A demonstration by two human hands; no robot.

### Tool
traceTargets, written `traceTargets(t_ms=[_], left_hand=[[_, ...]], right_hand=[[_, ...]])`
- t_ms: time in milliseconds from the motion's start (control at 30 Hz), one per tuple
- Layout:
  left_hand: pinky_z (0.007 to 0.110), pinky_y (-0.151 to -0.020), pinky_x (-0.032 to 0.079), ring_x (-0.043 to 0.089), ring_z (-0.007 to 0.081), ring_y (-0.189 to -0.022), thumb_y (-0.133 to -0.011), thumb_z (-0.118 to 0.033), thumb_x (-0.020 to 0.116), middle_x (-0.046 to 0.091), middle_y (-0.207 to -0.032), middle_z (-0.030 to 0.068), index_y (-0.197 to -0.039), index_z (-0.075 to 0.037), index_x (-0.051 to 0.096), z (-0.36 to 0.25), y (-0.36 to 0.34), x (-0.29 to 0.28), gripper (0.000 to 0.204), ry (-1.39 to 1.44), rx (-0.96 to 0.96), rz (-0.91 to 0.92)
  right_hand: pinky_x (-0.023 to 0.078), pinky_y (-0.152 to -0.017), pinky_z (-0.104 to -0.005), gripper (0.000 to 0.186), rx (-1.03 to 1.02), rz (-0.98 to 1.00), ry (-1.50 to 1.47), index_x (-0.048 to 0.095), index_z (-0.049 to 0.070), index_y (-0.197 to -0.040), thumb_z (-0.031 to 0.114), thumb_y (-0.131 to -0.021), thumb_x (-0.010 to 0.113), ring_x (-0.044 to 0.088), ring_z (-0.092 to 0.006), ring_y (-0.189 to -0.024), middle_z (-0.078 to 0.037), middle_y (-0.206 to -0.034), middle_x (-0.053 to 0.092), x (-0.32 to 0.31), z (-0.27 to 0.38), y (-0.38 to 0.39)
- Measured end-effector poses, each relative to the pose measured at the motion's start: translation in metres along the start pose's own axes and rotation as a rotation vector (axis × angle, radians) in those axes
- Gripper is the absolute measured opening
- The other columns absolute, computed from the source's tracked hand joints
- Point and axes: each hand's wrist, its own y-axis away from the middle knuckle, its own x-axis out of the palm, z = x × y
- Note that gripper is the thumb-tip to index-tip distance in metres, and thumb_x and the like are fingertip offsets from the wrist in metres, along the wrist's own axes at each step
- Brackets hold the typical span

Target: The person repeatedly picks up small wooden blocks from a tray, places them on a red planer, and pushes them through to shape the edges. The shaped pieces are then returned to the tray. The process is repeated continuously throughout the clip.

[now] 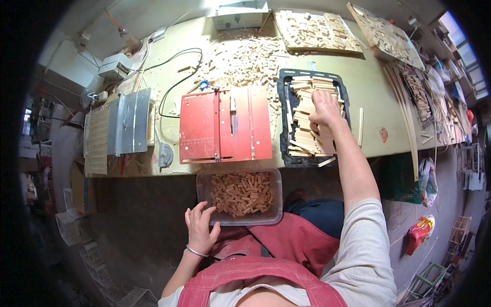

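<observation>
My right hand (pixel 325 108) reaches into a black plastic tray (pixel 282 128) at the right of the workbench. Its fingers curl round pale wooden strips (pixel 306 139) that fill the tray; how many they grip is hidden under the hand. On my lap, against the bench edge, sits a clear plastic tub (pixel 204 189) holding a heap of small wooden blocks (pixel 243 194). By the tub's near left corner is my left hand (pixel 202 227), its fingers apart and nothing in it. A red table saw (pixel 199 128) with a slotted top stands between the tub and the loose pieces behind.
Many small wood pieces (pixel 240 61) lie scattered behind the saw. Two shallow boards of blocks (pixel 319 33) (pixel 391 43) stand at the back right. A grey metal plate (pixel 135 123) lies left, with a black cable (pixel 162 97) nearby. Long strips (pixel 404 112) overhang the right edge.
</observation>
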Motion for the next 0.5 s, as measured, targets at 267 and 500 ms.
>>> traceTargets(t_ms=[267,500], left_hand=[[0.063,-0.121,0.028,0.051,0.0370,-0.137,-0.081,-0.013,0.080,0.053,-0.144,0.0172,-0.132,-0.008,0.063,-0.001,0.004,0.000,0.054,0.008,0.006,-0.011],[0.062,-0.121,0.029,0.052,0.0362,-0.138,-0.082,-0.013,0.078,0.055,-0.144,0.0168,-0.133,-0.008,0.063,0.005,0.005,-0.004,0.053,0.059,0.046,-0.082]], right_hand=[[0.045,-0.108,-0.0433,0.055,-0.071,-0.197,-0.010,0.058,0.007,-0.118,0.026,-0.070,0.079,0.058,-0.0309,-0.120,-0.014,-0.117,0.062,0.017,-0.009,0.004],[0.047,-0.096,-0.0478,0.047,-0.197,-0.438,-0.220,0.058,0.006,-0.108,0.018,-0.066,0.076,0.058,-0.0337,-0.107,-0.014,-0.108,0.060,-0.017,-0.003,0.061]])
